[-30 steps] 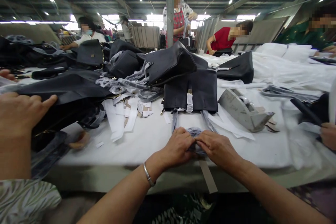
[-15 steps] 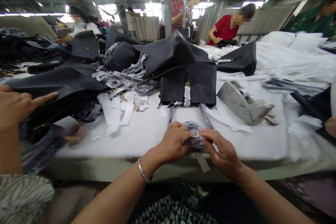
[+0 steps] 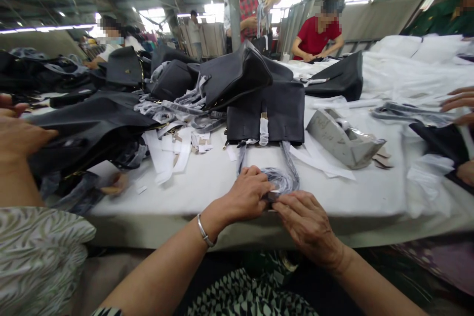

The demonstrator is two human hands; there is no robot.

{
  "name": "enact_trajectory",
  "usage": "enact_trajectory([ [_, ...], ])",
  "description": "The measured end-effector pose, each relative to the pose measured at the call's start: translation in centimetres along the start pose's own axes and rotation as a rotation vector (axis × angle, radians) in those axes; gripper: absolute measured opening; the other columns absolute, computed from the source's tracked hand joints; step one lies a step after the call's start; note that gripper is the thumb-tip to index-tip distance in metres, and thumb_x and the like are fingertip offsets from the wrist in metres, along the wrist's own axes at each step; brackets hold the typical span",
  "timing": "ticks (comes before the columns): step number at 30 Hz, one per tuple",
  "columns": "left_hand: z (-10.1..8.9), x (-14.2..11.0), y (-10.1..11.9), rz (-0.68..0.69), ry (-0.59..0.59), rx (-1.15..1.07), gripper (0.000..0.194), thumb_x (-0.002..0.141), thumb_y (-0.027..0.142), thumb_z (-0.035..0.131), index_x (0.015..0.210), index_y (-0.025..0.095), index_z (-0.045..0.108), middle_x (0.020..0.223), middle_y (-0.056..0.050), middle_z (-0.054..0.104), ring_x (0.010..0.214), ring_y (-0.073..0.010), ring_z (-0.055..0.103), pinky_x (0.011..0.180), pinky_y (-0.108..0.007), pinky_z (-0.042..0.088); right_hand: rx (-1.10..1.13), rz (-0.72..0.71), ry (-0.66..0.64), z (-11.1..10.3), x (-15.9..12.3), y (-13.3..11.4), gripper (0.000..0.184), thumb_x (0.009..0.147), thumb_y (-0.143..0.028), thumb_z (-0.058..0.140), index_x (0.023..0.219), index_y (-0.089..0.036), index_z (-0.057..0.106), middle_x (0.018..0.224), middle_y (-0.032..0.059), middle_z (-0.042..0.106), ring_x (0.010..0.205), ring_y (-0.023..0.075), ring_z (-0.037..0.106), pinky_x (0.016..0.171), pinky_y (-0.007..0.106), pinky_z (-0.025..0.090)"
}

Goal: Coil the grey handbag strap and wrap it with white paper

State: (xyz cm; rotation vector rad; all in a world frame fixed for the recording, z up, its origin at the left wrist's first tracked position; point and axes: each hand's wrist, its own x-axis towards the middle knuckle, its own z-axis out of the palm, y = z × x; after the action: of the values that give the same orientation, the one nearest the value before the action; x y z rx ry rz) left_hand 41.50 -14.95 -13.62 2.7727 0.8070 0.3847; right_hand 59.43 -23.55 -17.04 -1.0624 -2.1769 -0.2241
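A black handbag (image 3: 281, 113) lies on the white-covered table, its plastic-wrapped handles (image 3: 291, 158) stretched toward me. In front of it, by the table's near edge, is a coiled strap (image 3: 283, 177) in clear plastic film. My left hand (image 3: 248, 192), with a silver bangle at the wrist, is closed on the coil's left side, fingers bent over it. At the near edge of the coil, my right hand (image 3: 305, 222) is closed with its fingers pressed together. Its thumb and part of the coil's front are hidden. A small white patch shows on the coil between the hands.
A grey tape dispenser (image 3: 344, 140) stands to the right of the bag. More black bags (image 3: 237, 76) are piled behind and left. Paper strips (image 3: 163, 158) lie on the left. Co-workers' hands (image 3: 22, 133) reach in from both sides; several people work beyond the table.
My right hand has shifted down from the coil's top to its near edge, and the brown strip hanging there is no longer visible. The co-worker's hand at left has drawn back.
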Motion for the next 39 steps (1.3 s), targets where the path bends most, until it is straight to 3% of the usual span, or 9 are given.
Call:
enact_trajectory([
  [3,0.1,-0.1,-0.1,-0.018,-0.010,-0.010,0.012,0.076,0.021,0.061,0.087,0.022,0.062,0.085,-0.003,0.058,0.093,-0.0221,0.044,0.085,-0.035,0.036,0.029,0.061,0.077,0.8,1.2,0.6,0.018,0.088,-0.007,0.055,0.100,-0.014,0.065,0.095,0.0078,0.066,0.089,0.0204,0.055,0.081,0.036,0.045],
  [8,0.4,-0.2,-0.5,-0.029,0.013,-0.054,0.036,0.070,0.019,0.060,0.106,0.021,0.058,0.092,-0.004,0.058,0.094,-0.0234,0.045,0.086,-0.035,0.037,0.099,0.175,0.161,1.9,1.9,1.7,0.010,0.087,-0.010,0.058,0.092,-0.015,0.066,0.090,0.0074,0.066,0.087,0.0192,0.057,0.080,0.034,0.047],
  [11,0.4,-0.3,-0.7,-0.024,0.038,-0.093,0.035,0.069,0.021,0.063,0.103,0.020,0.057,0.093,-0.004,0.058,0.095,-0.0234,0.044,0.087,-0.035,0.037,0.123,0.254,0.144,2.0,2.2,1.9,0.008,0.087,-0.013,0.057,0.088,-0.016,0.064,0.087,0.0059,0.065,0.084,0.0188,0.057,0.077,0.033,0.047],
  [18,1.1,0.0,-0.8,-0.086,0.092,-0.152,0.014,0.084,0.033,0.057,0.088,0.020,0.056,0.086,-0.002,0.059,0.093,-0.0214,0.045,0.087,-0.035,0.035,0.253,0.434,0.050,2.0,2.7,2.5,0.013,0.089,-0.021,0.054,0.083,-0.020,0.064,0.086,0.0039,0.066,0.084,0.0181,0.060,0.079,0.033,0.047],
  [20,1.4,0.1,-0.7,-0.131,0.111,-0.151,0.012,0.088,0.030,0.053,0.085,0.019,0.056,0.086,-0.002,0.059,0.093,-0.0211,0.046,0.087,-0.036,0.035,0.360,0.583,0.011,1.6,3.0,2.9,0.010,0.086,-0.026,0.057,0.090,-0.020,0.063,0.087,0.0034,0.067,0.075,0.0163,0.061,0.071,0.030,0.049],
  [23,1.7,0.2,-0.6,-0.182,0.129,-0.203,0.017,0.084,0.028,0.058,0.099,0.020,0.056,0.092,-0.002,0.060,0.095,-0.0219,0.046,0.088,-0.037,0.035,0.549,0.752,-0.133,0.6,3.9,3.7,0.029,0.081,-0.031,0.061,0.108,-0.019,0.060,0.092,0.0030,0.069,0.064,0.0131,0.059,0.060,0.026,0.049],
  [27,2.2,0.1,-0.7,-0.227,0.215,-0.295,0.037,0.078,0.024,0.064,0.111,0.019,0.049,0.094,-0.002,0.060,0.097,-0.0223,0.047,0.091,-0.039,0.035,0.632,0.676,-0.345,-0.8,5.9,4.9,0.021,0.082,-0.028,0.057,0.098,-0.020,0.067,0.093,0.0014,0.069,0.082,0.0150,0.062,0.073,0.025,0.049],
  [33,3.0,-0.1,-0.8,-0.228,0.311,-0.338,0.038,0.074,0.020,0.065,0.107,0.019,0.046,0.092,-0.002,0.059,0.092,-0.0214,0.050,0.088,-0.038,0.037,0.684,0.768,-0.564,-0.7,8.4,5.5,0.017,0.077,-0.025,0.055,0.080,-0.014,0.067,0.057,-0.0021,0.057,0.048,0.0091,0.050,0.044,0.019,0.038],
  [39,3.2,-0.5,-0.1,-0.166,0.307,-0.182,0.015,0.083,0.019,0.058,0.098,0.020,0.056,0.102,-0.005,0.056,0.096,-0.0222,0.049,0.085,-0.037,0.040,0.658,0.854,-0.523,0.5,8.5,5.9,0.011,0.074,-0.024,0.057,0.071,-0.014,0.061,0.054,-0.0029,0.054,0.044,0.0079,0.046,0.041,0.018,0.036],
])
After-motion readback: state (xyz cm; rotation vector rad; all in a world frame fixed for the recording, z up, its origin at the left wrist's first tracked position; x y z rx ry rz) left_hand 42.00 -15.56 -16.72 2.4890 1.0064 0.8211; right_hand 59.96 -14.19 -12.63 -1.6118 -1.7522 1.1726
